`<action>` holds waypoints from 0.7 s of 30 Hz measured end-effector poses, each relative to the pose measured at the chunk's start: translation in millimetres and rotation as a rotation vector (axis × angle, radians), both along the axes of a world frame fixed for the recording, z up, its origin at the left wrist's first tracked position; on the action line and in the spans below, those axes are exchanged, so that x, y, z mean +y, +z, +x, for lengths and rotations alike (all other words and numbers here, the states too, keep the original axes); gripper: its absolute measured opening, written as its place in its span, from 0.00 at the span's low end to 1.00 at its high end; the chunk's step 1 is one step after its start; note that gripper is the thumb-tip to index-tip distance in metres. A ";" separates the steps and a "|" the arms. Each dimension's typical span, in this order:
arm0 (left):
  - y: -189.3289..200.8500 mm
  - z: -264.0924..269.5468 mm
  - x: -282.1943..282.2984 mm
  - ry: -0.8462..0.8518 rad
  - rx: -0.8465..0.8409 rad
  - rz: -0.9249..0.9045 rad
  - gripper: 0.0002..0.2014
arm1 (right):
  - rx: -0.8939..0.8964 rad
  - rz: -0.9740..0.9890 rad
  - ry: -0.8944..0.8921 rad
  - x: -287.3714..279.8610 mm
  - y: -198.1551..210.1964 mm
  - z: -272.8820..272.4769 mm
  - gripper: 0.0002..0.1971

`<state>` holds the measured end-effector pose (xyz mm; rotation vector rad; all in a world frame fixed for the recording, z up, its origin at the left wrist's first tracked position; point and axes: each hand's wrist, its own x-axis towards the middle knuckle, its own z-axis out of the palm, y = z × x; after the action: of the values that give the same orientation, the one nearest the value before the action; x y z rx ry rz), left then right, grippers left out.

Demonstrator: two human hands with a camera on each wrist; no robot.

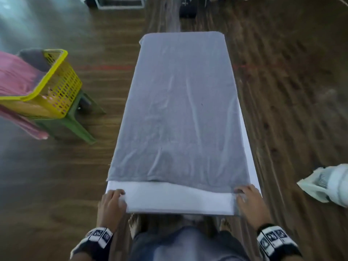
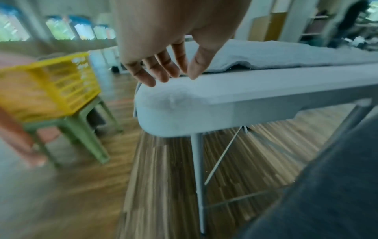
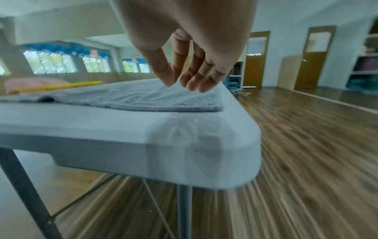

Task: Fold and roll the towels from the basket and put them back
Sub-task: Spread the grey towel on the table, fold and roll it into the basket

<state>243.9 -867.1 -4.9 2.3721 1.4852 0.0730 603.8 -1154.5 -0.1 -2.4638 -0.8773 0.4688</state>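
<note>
A grey towel (image 1: 178, 110) lies spread flat along the white folding table (image 1: 178, 198), its near edge a little back from the table's near end. My left hand (image 1: 118, 194) hovers at the near left corner of the table with relaxed fingers (image 2: 163, 71) and holds nothing. My right hand (image 1: 242, 193) is at the near right corner, over the towel's corner (image 3: 204, 103); its fingers (image 3: 196, 80) hang loose just above the cloth and grip nothing. A yellow basket (image 1: 56, 85) stands to the left with a pink towel (image 1: 15, 76) draped over it.
The basket sits on a green plastic stool (image 1: 75, 125) on the wooden floor, with a dark grey cloth (image 1: 33, 57) at its rim. A white appliance (image 1: 327, 185) stands on the floor to the right. My legs are against the table's near end.
</note>
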 end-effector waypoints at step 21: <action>-5.9 64.9 18.3 -0.523 0.061 0.086 0.05 | -0.182 -0.438 0.025 -34.5 -13.9 58.9 0.13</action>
<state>308.8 -848.8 -10.8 2.7726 0.8545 -0.0644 662.7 -1188.9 -14.0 -2.9356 -0.9616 0.4936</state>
